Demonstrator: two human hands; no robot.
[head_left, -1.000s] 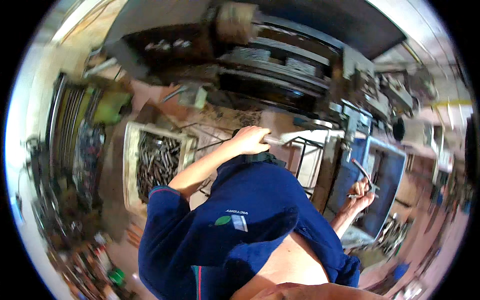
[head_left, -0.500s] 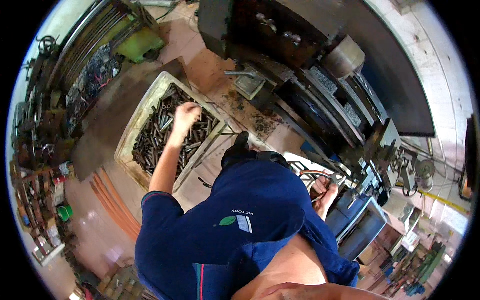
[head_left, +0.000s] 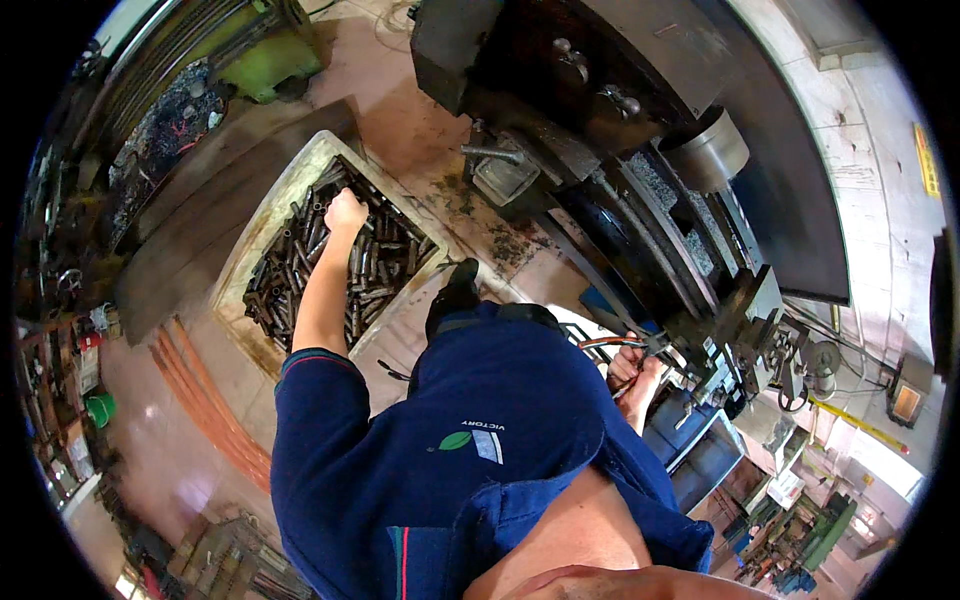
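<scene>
My left hand [head_left: 346,211] reaches into a worn cream bin [head_left: 246,226] and rests at the top of a pile of short dark metal tubes [head_left: 376,268]. Its fingers are curled down among the pieces, and whatever they grip is hidden. At the right, my right hand [head_left: 632,378] is closed around pliers [head_left: 603,342] with an orange-and-dark handle. The pliers' far end lies against the cluttered metal parts of the machine, so the jaws are hard to make out.
A lathe-like machine [head_left: 655,235] with a blue box [head_left: 688,440] below it stands at my right. A small metal tray [head_left: 505,178] juts from its near side. Long copper-coloured bars [head_left: 205,400] lie left of the bin; a green machine [head_left: 268,68] is beyond.
My left hand has shifted left across the pile, its fingers now down among the tubes. The right hand stays by the machine with the pliers. The whole view has turned slightly.
</scene>
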